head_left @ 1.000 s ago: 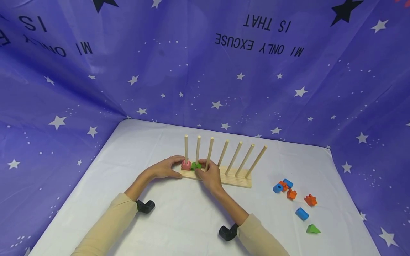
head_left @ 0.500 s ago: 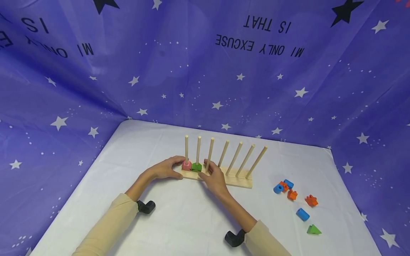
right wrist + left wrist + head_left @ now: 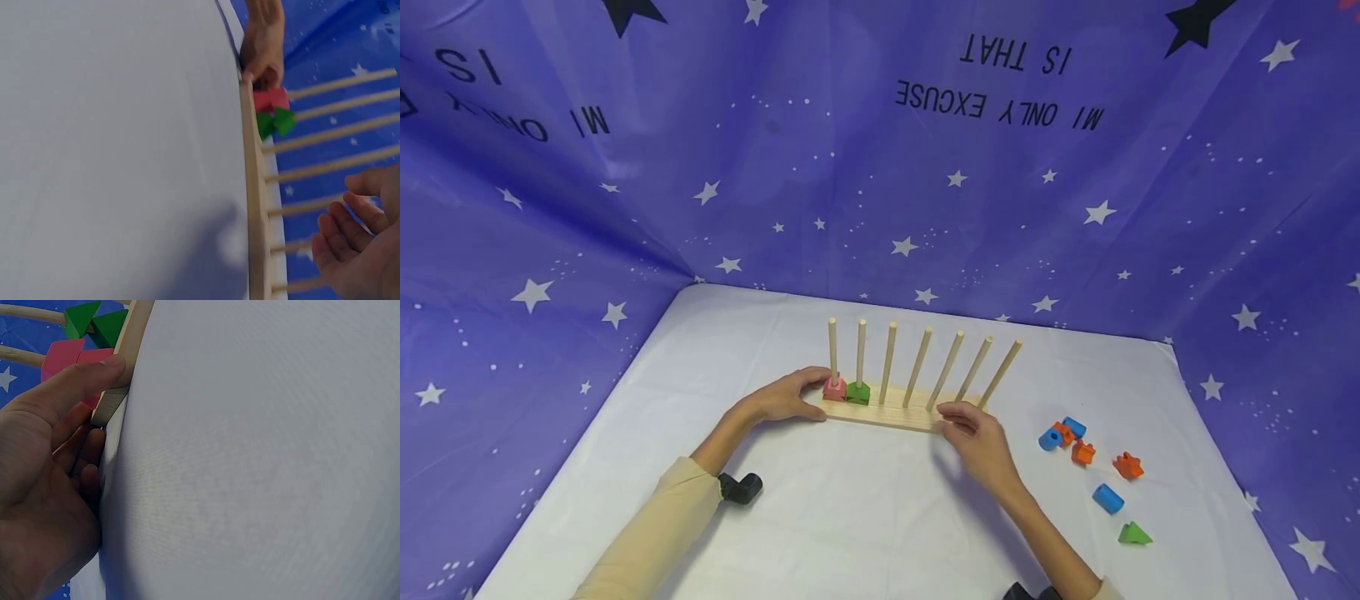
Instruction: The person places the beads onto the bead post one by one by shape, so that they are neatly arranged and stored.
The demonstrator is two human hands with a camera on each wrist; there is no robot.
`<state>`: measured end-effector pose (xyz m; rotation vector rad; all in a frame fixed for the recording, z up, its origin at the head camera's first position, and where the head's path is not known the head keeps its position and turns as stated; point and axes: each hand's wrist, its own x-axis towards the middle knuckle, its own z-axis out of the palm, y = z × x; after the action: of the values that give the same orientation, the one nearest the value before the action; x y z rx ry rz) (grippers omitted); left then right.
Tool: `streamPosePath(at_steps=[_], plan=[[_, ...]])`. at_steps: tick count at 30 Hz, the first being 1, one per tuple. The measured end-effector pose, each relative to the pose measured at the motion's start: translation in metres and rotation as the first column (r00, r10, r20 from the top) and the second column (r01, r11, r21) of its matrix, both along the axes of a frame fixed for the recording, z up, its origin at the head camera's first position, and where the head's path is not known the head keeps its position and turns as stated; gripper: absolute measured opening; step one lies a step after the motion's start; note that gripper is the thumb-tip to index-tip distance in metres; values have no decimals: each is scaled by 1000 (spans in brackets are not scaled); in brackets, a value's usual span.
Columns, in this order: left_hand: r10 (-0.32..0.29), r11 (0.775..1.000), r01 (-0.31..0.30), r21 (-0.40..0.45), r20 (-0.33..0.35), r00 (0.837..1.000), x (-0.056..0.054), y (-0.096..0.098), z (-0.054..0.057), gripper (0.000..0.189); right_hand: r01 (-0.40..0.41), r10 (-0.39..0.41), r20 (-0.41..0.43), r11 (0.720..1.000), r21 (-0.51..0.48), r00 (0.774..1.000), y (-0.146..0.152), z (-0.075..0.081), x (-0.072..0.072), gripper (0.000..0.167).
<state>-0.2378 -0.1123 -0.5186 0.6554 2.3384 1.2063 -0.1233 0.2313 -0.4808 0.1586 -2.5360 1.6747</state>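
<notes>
A wooden peg board (image 3: 891,415) with several upright pegs stands on the white table. My left hand (image 3: 786,398) grips its left end, the thumb on the front edge and the other fingers around the end and back, as the left wrist view shows. Pink blocks (image 3: 62,357) sit stacked on the leftmost peg; green triangular blocks (image 3: 858,395) are on the second one. The other pegs are bare. Over the board's right part hovers my right hand (image 3: 981,442), its fingers loosely bent and holding nothing; it hides some of the board's right end.
To the right of the board lie loose pieces: blue cylinders (image 3: 1108,498), orange star-shaped blocks (image 3: 1128,466) and a green triangular block (image 3: 1135,534). Behind the table hangs a purple cloth (image 3: 850,192) with stars and lettering.
My right hand has left the green blocks on the second peg and moved right along the board toward its right end. My left hand keeps its grip on the left end.
</notes>
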Motion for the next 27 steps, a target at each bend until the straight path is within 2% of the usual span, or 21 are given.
streamPosePath(at_steps=[3, 6, 8, 11, 13, 15, 18, 20, 22, 27], plan=[[7, 1000, -7, -5, -2, 1000, 0, 0, -1, 79, 78, -72, -66, 993, 92, 995, 30, 4, 12, 21], [12, 1000, -12, -5, -2, 1000, 0, 0, 0, 80, 169, -147, -125, 969, 179, 981, 61, 7, 28, 21], [13, 1000, -13, -1, -2, 1000, 0, 0, 0, 80, 246, -213, -156, 940, 235, 964, 83, 7, 42, 21], [11, 1000, -11, 5, -2, 1000, 0, 0, 0, 80, 360, -335, -131, 868, 343, 933, 112, 8, 64, 23], [11, 1000, -11, 6, 0, 1000, 1, 0, 0, 81, 401, -419, -51, 820, 408, 907, 130, 7, 78, 27], [8, 1000, -8, 4, 0, 1000, 1, 0, -1, 81, 412, -490, 55, 785, 463, 870, 147, 5, 89, 33], [5, 1000, -5, -4, -7, 1000, 1, 0, -1, 81, 414, -571, 197, 754, 511, 797, 171, -1, 104, 44], [3, 1000, -3, -8, -14, 1000, 1, -1, -2, 81, 400, -599, 265, 742, 538, 755, 186, -7, 112, 52], [3, 1000, -3, -11, -17, 1000, 0, -1, -3, 81, 378, -608, 310, 739, 557, 731, 199, -13, 119, 57], [7, 1000, -7, -7, -5, 1000, 0, -2, -1, 81, 310, -589, 450, 774, 551, 671, 221, -28, 130, 69]])
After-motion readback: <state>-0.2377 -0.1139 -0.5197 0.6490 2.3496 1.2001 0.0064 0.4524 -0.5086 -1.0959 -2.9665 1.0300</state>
